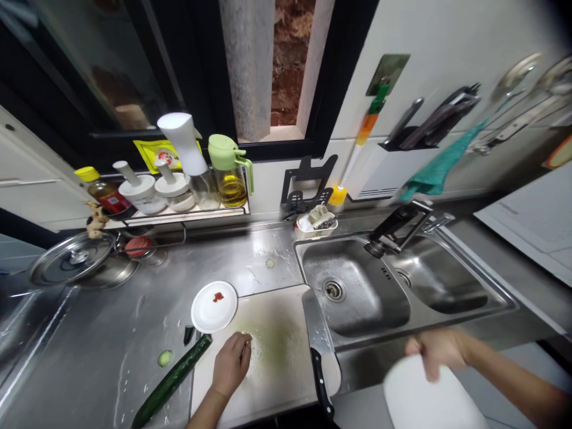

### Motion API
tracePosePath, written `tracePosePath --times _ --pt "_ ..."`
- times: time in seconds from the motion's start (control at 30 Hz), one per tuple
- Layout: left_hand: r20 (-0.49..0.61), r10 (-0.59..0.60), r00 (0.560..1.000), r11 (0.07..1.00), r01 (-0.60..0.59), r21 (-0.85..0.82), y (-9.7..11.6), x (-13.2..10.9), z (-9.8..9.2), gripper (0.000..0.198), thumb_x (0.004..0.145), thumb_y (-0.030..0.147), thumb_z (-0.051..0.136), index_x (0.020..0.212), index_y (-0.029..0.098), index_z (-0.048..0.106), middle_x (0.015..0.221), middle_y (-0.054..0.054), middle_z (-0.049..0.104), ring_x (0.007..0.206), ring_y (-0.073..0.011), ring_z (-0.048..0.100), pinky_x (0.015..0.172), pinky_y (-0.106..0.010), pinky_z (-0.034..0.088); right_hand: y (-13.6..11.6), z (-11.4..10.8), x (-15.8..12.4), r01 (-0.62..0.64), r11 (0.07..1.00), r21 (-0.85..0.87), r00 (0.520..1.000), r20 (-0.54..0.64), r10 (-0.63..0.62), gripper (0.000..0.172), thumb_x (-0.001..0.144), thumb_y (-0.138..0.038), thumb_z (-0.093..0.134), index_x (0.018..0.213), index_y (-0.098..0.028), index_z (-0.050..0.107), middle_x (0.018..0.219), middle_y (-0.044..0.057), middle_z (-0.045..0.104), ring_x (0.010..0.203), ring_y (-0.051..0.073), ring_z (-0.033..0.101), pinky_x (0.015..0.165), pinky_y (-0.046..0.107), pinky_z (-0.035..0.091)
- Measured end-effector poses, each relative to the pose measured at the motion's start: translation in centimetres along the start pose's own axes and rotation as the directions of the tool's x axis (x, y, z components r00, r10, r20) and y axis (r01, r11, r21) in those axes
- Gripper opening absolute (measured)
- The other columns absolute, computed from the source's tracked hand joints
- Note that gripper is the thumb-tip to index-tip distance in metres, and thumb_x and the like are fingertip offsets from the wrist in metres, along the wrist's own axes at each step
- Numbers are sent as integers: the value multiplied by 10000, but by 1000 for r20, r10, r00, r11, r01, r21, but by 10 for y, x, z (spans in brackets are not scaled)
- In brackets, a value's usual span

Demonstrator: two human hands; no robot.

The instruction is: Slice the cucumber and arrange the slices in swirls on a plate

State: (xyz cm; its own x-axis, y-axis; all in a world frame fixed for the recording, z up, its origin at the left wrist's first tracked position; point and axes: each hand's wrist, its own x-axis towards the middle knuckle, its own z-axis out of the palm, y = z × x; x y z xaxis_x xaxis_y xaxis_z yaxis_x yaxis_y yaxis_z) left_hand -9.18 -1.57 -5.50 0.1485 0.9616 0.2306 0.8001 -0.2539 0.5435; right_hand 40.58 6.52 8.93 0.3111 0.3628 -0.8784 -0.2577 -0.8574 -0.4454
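My left hand [233, 362] rests palm down over the left part of the white cutting board [286, 310], its fingers curled together. Whatever may be under them is hidden. Just left of it, a long cucumber [172, 381] lies partly on the board's edge. A cut cucumber end [165, 358] and a dark green piece [188, 335] sit on the counter. Along the board's right side lies a kitchen knife [320, 357] with a black handle. Off to the right, my right hand [440, 351] grips a white rounded-corner plate [429, 393] by its rim, slightly blurred.
A small white plate [214, 319] with a bit of red food touches the board's back left. Behind and right is a double steel sink [357, 286] with a black faucet [388, 229]. A condiment rack [210, 213] and a lidded pot [84, 262] stand at the back left.
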Motion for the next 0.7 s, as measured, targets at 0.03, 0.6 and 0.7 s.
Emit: tracePosePath --times 0.03,0.6,0.7 --pt "3 -2 1000 1000 2 2 1 0 0 211 891 216 412 989 229 599 882 -47 654 799 -149 647 711 -263 531 -15 14 1 -62 997 -41 997 37 63 114 731 -30 587 666 -116 623 579 43 645 290 52 465 398 164 414" --pt "33 -42 999 997 40 61 6 4 -1 211 880 191 402 987 239 579 879 -56 643 817 -171 628 717 -298 524 -20 305 62 138 975 172 896 397 -197 637 588 -17 620 1175 -245 523 972 44 715 731 207 685 718 389 545" --pt "32 -50 998 996 48 69 6 4 -1 210 881 190 404 987 241 577 872 -51 640 812 -170 625 721 -300 522 -10 325 71 136 969 208 906 370 -207 673 580 -26 626 1199 -253 493 979 32 712 726 204 686 717 367 548"
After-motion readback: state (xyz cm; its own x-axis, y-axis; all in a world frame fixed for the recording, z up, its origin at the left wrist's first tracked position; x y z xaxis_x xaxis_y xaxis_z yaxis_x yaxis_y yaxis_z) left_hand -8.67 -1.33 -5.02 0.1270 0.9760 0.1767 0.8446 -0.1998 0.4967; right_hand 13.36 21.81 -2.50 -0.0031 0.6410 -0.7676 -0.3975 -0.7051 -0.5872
